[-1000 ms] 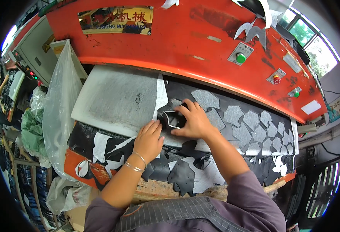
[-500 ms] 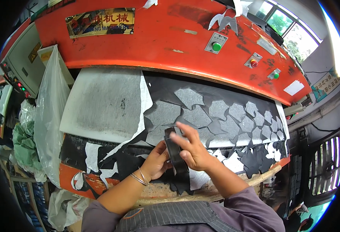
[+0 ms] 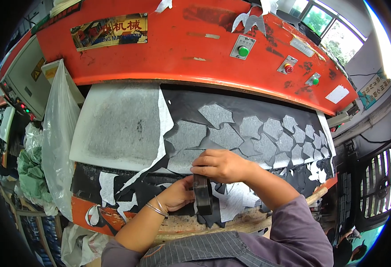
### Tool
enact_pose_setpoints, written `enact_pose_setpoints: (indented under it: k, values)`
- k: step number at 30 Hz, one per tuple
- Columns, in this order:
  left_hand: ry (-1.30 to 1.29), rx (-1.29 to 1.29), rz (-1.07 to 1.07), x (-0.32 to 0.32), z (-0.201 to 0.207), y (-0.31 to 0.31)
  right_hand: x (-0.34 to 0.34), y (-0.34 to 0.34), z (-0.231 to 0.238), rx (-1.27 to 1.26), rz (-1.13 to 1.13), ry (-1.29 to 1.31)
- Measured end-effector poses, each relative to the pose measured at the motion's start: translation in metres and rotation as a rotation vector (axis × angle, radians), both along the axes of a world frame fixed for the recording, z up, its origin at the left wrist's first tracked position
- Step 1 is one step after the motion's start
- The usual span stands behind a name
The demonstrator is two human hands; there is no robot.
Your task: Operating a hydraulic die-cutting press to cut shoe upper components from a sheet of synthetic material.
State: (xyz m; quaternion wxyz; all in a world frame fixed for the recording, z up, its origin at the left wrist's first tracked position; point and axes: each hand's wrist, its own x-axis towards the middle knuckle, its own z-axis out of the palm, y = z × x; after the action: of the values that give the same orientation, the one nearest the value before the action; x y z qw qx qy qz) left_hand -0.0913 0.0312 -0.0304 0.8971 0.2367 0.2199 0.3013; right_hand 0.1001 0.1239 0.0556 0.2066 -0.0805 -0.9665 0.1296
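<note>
A dark cutting die, a deep metal band, stands in front of me at the near edge of the press bed. My left hand closes round its left side, with two thin bangles on that wrist. Over the far end of the die lies my right hand, fingers curled onto it and hiding that end. Beyond my hands a black sheet covers the bed, with several grey cut pieces lying in its outlines. Left of it a pale worn cutting board lies bare.
A red press beam spans the far side, with green and red buttons. Black and white scraps hang along the near edge above a wooden rail. A clear plastic bag hangs at left; another person shows lower right.
My right hand has come down and closed over the far end of the die, its fingers spread before. The die has turned to show its broad near side. The view has shifted slightly.
</note>
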Motion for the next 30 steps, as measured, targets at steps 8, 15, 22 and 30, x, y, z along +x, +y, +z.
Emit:
enact_pose_setpoints:
  k: [8, 15, 22, 30]
  values:
    - [0.193, 0.014, 0.136, -0.008, -0.007, 0.011, -0.004, 0.009, -0.004, 0.097, 0.001, -0.072]
    - [0.785, 0.619, -0.134, -0.022, -0.001, -0.010, 0.026, 0.057, -0.005, 0.143, -0.221, -0.103]
    - [1.553, 1.074, 0.437, -0.053, 0.028, -0.029, 0.103, 0.095, -0.038, 0.003, -0.871, -0.639]
    - [1.806, 0.986, 0.085, -0.048, 0.009, -0.064, 0.107, -0.032, -0.057, -0.199, -1.318, -0.036]
